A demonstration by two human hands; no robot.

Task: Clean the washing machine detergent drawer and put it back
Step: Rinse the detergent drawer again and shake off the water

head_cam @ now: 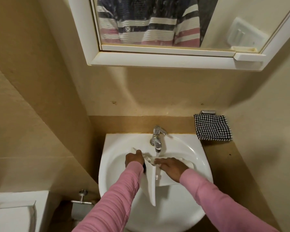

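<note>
Rinsing step: drawer [151,186] in sink [197,158], under running tap [156,141]. Left grip [133,159] holds its far-left edge; right grip [172,167], fingers straight, presses inside. Next likely: turning drawer to flush other compartments.

left hand [134,157] grips drawer [151,183] | right hand [172,167] seemingly rubs inside | tap [156,138] running

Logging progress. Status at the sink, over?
Left hand grips drawer. Right hand rests flat on it, under running tap. Drawer over sink, nothing blocking.
</note>
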